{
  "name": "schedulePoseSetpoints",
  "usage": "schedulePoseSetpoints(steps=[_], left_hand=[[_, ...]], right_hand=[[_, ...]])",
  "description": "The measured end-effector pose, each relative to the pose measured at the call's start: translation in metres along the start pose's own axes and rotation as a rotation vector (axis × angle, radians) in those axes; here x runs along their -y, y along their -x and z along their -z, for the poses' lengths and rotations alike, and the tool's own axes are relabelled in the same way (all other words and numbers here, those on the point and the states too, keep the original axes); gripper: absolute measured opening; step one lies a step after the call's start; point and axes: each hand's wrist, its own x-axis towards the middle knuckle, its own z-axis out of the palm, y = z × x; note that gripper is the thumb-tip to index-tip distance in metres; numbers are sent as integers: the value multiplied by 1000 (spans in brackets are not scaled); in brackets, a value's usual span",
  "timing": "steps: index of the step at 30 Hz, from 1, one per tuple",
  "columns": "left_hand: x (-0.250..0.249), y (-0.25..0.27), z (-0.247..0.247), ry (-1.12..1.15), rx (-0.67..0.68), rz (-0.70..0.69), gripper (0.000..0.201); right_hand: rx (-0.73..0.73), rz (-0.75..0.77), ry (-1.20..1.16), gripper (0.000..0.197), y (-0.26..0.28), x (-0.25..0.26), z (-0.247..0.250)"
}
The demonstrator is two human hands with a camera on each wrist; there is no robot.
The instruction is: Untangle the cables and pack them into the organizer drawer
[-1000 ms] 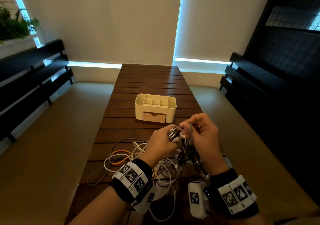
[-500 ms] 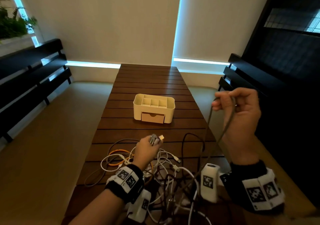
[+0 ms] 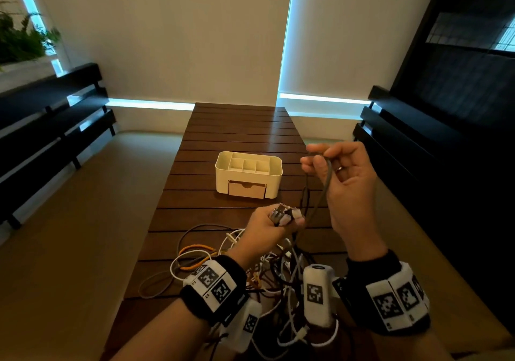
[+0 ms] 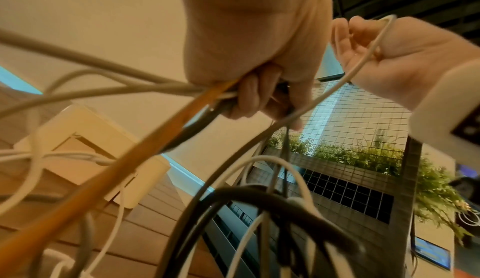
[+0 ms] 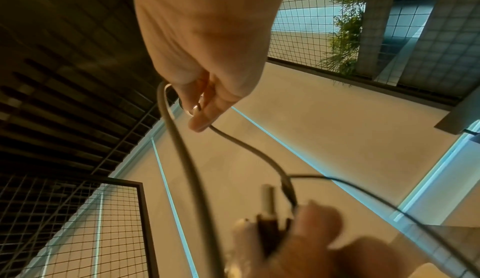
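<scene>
Grey cable (image 3: 323, 190) runs down and leftward from the right hand (image 3: 345, 182), whose grip pinches it above the tabletop (image 3: 239, 126), to the plug bundle (image 3: 282, 214) clenched in the left hand (image 3: 267, 229) over the near-edge tangle (image 3: 278, 271).

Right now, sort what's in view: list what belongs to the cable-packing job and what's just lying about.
Job:
- cable tangle
- grey cable, held by right hand
- plug ends, gripped by left hand
- organizer, drawer closed

Just there:
- benches
- plants
</scene>
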Motion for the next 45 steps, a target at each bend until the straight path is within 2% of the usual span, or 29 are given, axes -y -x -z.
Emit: schedulePoseSetpoints(steps=[2, 3, 5, 7, 9, 11, 13, 15, 16, 18, 19, 20, 22, 24, 27, 30, 33, 36, 39, 40, 42, 45], left_hand=[[-4, -3, 4, 32, -183, -62, 14], [-6, -5, 6, 16, -227, -101, 19], [-8, -7, 8, -8, -162, -145, 29], [-10, -6, 1, -23, -107, -140, 28], [-10, -7, -6, -78, -196, -131, 23], [-11, -8, -8, -118, -290, -113, 28], [-14, -8, -4, -45, -337, -110, 19], [-19, -7, 1, 27, -364, -99, 12], [-23, -7, 2, 60, -365, -92, 9], [-31, -9, 6, 114, -368, -93, 10], [-34, -11, 8, 113, -378, -107, 14], [-38, -13, 11, 100, -390, -130, 13], [-46, -13, 18, 118, -416, -172, 10], [-52, -11, 25, 189, -450, -193, 10], [-57, -10, 43, 280, -531, -225, 23], [-69, -13, 69, 419, -668, -258, 10], [-77, -14, 83, 484, -718, -321, 5], [-72, -13, 77, 490, -708, -298, 7], [-60, -14, 71, 426, -646, -215, 22], [-54, -13, 71, 377, -580, -172, 23], [-48, -9, 69, 260, -385, -64, 15], [-37, -2, 54, -164, -37, 94, 27]], right_hand=[[-18, -24, 11, 20, 2, -5, 4], [-29, -32, 9, 21, 2, -8, 5], [-20, -54, -4, 21, 3, -13, 5], [36, -71, -8, 21, 4, -16, 1], [114, -35, 43, 21, 6, -16, -4], [159, -9, 63, 26, 9, -17, -5], [150, -87, 80, 41, 11, -21, -4], [159, -248, 306, 45, 14, -30, -2], [233, -347, 436, 39, 17, -37, 0], [520, -498, 563, 18, 28, -56, 2], [659, -526, 589, 10, 36, -64, 2], [734, -540, 596, 9, 43, -70, 2], [685, -554, 600, 23, 51, -80, 7], [573, -539, 690, 21, 49, -88, 16], [453, -540, 889, 23, 44, -105, 42], [290, -571, 980, 23, 46, -117, 68], [269, -638, 1070, 26, 56, -127, 81], [238, -661, 1071, 22, 59, -131, 78], [182, -634, 927, 12, 52, -126, 70], [164, -637, 860, 7, 49, -123, 68], [157, -622, 778, 15, 44, -117, 65], [180, -563, 760, 12, 40, -108, 56]])
